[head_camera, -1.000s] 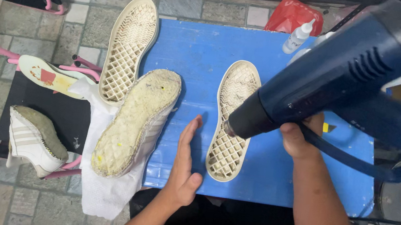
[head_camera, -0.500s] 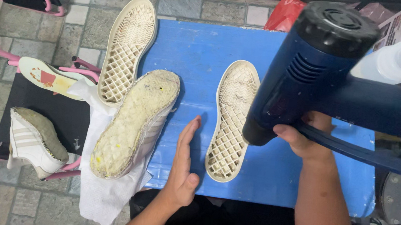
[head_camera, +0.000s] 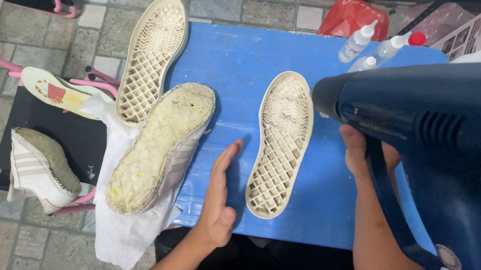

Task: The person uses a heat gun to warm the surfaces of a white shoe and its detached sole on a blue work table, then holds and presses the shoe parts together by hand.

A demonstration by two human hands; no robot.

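Note:
My right hand [head_camera: 364, 155] grips a large dark blue heat gun [head_camera: 432, 128], its nozzle pointing left just past the upper right edge of a cream rubber outsole [head_camera: 281, 145]. That outsole lies grid side up on the blue table [head_camera: 235, 75]. My left hand [head_camera: 219, 195] rests flat on edge on the table, fingers straight, between the outsole and a white shoe upper [head_camera: 159, 147] lying bottom up. The upper sits partly on a white cloth [head_camera: 123, 230].
A second outsole [head_camera: 152, 57] overhangs the table's left edge. An insole [head_camera: 57, 91] and another white shoe [head_camera: 40, 169] rest on a black pink-framed stool. Small glue bottles [head_camera: 372, 47] and a red bag [head_camera: 351, 15] are at the far right.
The heat gun has swung up and to the right, its nozzle turning from downward over the outsole to pointing left. My left hand has stayed put.

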